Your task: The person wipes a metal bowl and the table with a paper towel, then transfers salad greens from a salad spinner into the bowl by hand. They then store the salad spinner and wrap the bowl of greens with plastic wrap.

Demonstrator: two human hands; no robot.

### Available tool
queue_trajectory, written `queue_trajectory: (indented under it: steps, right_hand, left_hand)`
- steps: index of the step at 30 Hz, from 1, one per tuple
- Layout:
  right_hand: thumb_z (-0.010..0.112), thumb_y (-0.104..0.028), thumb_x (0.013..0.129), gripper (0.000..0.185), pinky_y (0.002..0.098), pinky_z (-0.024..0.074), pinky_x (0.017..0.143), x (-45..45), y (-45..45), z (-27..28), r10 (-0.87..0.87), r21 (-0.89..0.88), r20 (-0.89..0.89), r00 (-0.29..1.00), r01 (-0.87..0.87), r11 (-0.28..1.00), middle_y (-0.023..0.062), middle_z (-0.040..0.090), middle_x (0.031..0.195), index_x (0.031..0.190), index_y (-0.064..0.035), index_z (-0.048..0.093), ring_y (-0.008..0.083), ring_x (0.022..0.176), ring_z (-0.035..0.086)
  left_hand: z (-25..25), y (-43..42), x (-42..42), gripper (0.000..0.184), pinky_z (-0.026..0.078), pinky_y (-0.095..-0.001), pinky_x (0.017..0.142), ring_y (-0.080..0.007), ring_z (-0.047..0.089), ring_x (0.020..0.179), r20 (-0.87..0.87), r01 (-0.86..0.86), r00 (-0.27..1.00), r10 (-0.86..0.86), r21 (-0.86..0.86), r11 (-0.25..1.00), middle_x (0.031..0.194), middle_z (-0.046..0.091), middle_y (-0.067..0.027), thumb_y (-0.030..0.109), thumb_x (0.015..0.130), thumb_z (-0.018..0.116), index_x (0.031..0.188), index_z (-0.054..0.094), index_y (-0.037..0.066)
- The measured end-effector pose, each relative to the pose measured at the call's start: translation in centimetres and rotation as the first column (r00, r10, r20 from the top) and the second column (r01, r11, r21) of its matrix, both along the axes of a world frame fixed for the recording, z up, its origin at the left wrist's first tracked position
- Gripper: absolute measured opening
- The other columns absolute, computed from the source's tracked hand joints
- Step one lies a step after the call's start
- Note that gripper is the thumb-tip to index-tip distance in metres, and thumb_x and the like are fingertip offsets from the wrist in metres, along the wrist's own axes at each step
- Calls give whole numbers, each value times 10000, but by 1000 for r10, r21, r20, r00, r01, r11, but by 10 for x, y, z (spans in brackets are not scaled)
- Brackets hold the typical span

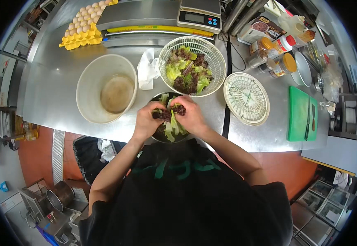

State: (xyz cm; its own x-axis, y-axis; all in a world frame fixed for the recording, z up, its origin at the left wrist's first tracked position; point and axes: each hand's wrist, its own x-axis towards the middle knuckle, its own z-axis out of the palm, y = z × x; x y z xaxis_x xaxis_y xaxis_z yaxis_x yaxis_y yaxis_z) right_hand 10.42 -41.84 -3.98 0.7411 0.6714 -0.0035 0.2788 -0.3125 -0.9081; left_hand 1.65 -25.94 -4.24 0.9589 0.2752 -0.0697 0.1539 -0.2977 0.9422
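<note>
Both hands are together over a dark bowl (171, 138) at the table's front edge. My left hand (149, 117) grips dark red and green lettuce (168, 115) from the left side. From the right, my right hand (191, 112) has its fingers closed on the same lettuce. Pale green leaf pieces hang below the fingers into the bowl, and more leaves show behind the hands. Just beyond the hands stands a white slotted basket (221, 65) holding red and green lettuce leaves. The hands hide part of the bowl.
A large whitish tub (84, 90) with a little brownish liquid stands left, beside a white paper towel (147, 69). Right are a slotted lid (247, 98), a green cutting board (297, 110) with knives and several jars (264, 55). Behind are eggs (84, 20) and a scale (199, 18).
</note>
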Motion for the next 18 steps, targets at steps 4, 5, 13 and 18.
queue_trajectory:
  steps: [4, 5, 13, 18]
  right_hand:
    - [644, -52, 731, 366, 464, 476, 799, -7, -11, -28, 150, -189, 246, 958, -105, 976, 137, 511, 1089, 1074, -118, 537, 385, 960, 565]
    - [653, -65, 725, 428, 464, 476, 821, -6, -12, -24, 191, -275, 283, 940, -111, 955, 154, 489, 1140, 1124, -132, 514, 391, 992, 557]
    - [716, -146, 756, 694, 446, 460, 897, -3, -3, -17, 134, -278, 238, 962, -65, 958, 184, 432, 1256, 1360, -153, 375, 391, 1092, 518]
    - [736, -160, 745, 758, 421, 426, 967, -11, -3, -9, 105, -286, 245, 964, -31, 958, 173, 412, 1310, 1396, -166, 346, 379, 1154, 485]
  left_hand:
    - [-27, -6, 1, 376, 468, -398, 806, -362, 568, 967, 81, 169, 976, -202, 307, 937, 948, 612, -157, -98, 599, 648, 947, 580, 27]
    - [-26, -4, 1, 424, 458, -418, 858, -379, 533, 1038, 58, 226, 963, -261, 348, 910, 1078, 601, -162, -112, 604, 624, 1001, 567, 24]
    - [22, 3, -16, 595, 432, -425, 996, -390, 439, 1219, -7, 290, 935, -356, 593, 751, 1363, 445, -169, -139, 628, 582, 1193, 548, 44]
    - [24, 7, -36, 628, 448, -439, 975, -392, 472, 1191, 8, 212, 969, -245, 479, 852, 1400, 396, -177, -113, 649, 607, 1243, 532, 76]
